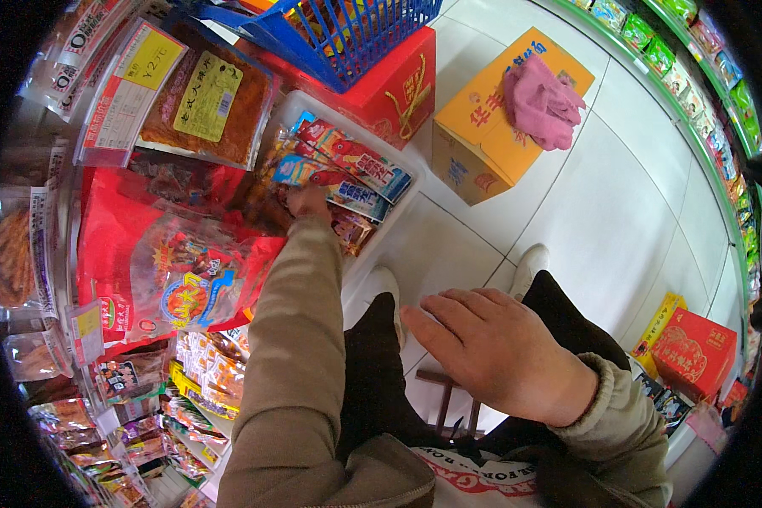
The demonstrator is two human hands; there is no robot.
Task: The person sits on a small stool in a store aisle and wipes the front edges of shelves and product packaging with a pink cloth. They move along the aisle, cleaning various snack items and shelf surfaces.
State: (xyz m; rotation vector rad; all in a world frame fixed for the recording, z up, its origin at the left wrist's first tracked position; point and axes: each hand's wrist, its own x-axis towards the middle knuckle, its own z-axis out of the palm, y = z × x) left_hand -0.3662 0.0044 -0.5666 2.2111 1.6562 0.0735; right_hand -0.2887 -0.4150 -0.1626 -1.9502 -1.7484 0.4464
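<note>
My left hand [307, 200] reaches into a white plastic bin [388, 219]. Its fingers are among the snack packets there and partly hidden, so whether they grip one cannot be told. A blue snack packet [297, 170] lies right at the fingertips. Beside it, red-and-blue packets [363, 166] rest on top of the pile. My right hand [492, 349] hovers over my lap, back upward, with the fingers extended. Nothing shows in it, though the palm is turned away.
Left of the bin, a large red snack bag [146, 254] and a flat brown snack pack [187, 127] fill the shelf. Beyond stands a red gift box [413, 82] under a blue basket [336, 44]. A pink cloth [540, 101] lies on a yellow carton [482, 117].
</note>
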